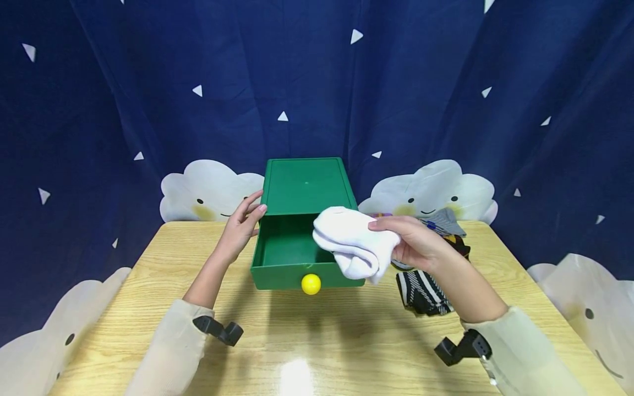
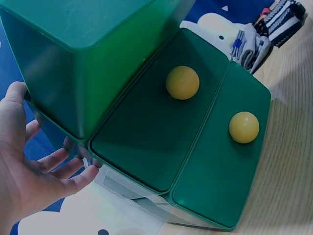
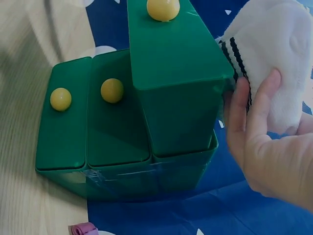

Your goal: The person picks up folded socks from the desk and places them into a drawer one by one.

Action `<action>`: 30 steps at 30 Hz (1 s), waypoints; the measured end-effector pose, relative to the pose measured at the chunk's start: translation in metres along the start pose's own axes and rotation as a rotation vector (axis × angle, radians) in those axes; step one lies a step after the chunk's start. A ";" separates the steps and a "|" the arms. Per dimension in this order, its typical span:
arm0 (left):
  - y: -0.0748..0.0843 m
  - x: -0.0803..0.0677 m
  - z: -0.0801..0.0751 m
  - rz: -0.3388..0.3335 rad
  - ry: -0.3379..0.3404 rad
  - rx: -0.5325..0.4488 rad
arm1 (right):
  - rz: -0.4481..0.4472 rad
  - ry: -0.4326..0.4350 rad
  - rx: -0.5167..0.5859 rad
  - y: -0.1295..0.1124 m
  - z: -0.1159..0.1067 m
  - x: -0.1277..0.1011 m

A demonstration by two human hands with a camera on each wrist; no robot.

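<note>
A green drawer cabinet (image 1: 307,184) stands at the back middle of the wooden table, its top drawer (image 1: 277,278) pulled out toward me, with a yellow knob (image 1: 311,284) on the front. My left hand (image 1: 241,226) rests with straight fingers against the cabinet's left side (image 2: 58,93); in the left wrist view this hand (image 2: 29,176) shows spread fingers. My right hand (image 1: 421,242) grips a rolled white sock bundle (image 1: 353,242) above the drawer's right front corner. The right wrist view shows black stripes on the sock (image 3: 274,54), beside the drawer (image 3: 171,63).
Two lower drawers are closed, each with a yellow knob (image 3: 112,90) (image 3: 60,99). A pile of socks lies right of the cabinet: a black-and-white striped one (image 1: 423,291) and a grey one (image 1: 446,220). A dark blue curtain with white clouds hangs behind the table (image 1: 317,341).
</note>
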State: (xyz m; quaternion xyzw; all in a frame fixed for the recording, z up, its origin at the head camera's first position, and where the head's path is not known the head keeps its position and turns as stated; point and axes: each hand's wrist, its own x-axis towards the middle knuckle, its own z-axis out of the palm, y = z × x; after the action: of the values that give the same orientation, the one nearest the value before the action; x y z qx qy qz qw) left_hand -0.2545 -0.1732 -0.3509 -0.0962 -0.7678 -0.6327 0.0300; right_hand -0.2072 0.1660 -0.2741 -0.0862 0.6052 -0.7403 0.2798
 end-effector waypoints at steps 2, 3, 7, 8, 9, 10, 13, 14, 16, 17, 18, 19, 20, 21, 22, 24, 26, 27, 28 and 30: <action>0.000 0.000 0.000 0.002 -0.002 -0.001 | 0.016 0.008 -0.002 0.000 0.002 0.003; 0.000 0.000 0.000 0.002 -0.002 -0.003 | 0.023 0.012 -0.002 0.000 0.003 0.005; 0.000 0.000 0.000 0.003 -0.003 -0.009 | 0.041 0.014 0.000 0.001 0.007 0.010; 0.000 0.000 0.001 0.002 -0.003 -0.009 | 0.042 0.017 -0.001 0.001 0.008 0.011; 0.000 0.000 0.001 0.002 -0.003 -0.008 | 0.043 0.019 -0.004 0.001 0.010 0.012; 0.000 0.000 0.001 0.002 -0.003 -0.006 | 0.047 0.027 -0.007 0.001 0.011 0.013; 0.000 0.000 0.000 0.002 -0.004 -0.002 | 0.051 0.048 -0.018 -0.001 0.014 0.014; 0.000 0.000 0.000 0.002 -0.003 0.000 | 0.052 0.054 -0.020 -0.001 0.016 0.015; 0.000 0.000 0.000 0.001 -0.003 0.002 | 0.055 0.057 -0.020 -0.002 0.019 0.015; 0.000 -0.001 0.000 0.000 -0.004 0.002 | 0.055 0.054 -0.016 -0.002 0.021 0.015; 0.001 -0.001 0.000 0.000 -0.004 0.004 | 0.057 0.051 -0.013 -0.003 0.023 0.015; 0.001 -0.001 0.000 0.000 -0.004 0.004 | 0.062 0.047 -0.009 -0.003 0.025 0.015; 0.001 -0.001 0.000 -0.001 -0.002 0.006 | 0.068 0.042 -0.003 -0.003 0.027 0.016; 0.001 -0.001 0.001 0.000 0.000 0.007 | 0.073 0.035 0.003 -0.003 0.029 0.016; 0.001 -0.001 0.001 -0.001 0.002 0.008 | 0.079 0.029 0.008 -0.003 0.031 0.017; 0.002 -0.001 0.001 0.000 0.007 0.008 | 0.090 0.016 0.016 -0.003 0.034 0.018; 0.002 -0.002 0.001 0.003 0.011 0.005 | 0.094 0.005 0.021 -0.002 0.038 0.021; 0.003 -0.002 0.001 0.005 0.011 0.003 | 0.095 0.000 0.023 -0.002 0.039 0.022; 0.003 -0.002 0.001 0.006 0.011 0.000 | 0.095 -0.001 0.026 -0.001 0.041 0.023; 0.003 -0.002 0.001 0.007 0.011 -0.005 | 0.094 -0.001 0.030 0.000 0.044 0.025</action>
State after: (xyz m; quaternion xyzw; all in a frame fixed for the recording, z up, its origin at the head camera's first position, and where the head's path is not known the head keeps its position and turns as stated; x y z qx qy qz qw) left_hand -0.2516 -0.1719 -0.3482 -0.0953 -0.7658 -0.6349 0.0363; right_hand -0.2070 0.1158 -0.2685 -0.0537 0.5974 -0.7351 0.3159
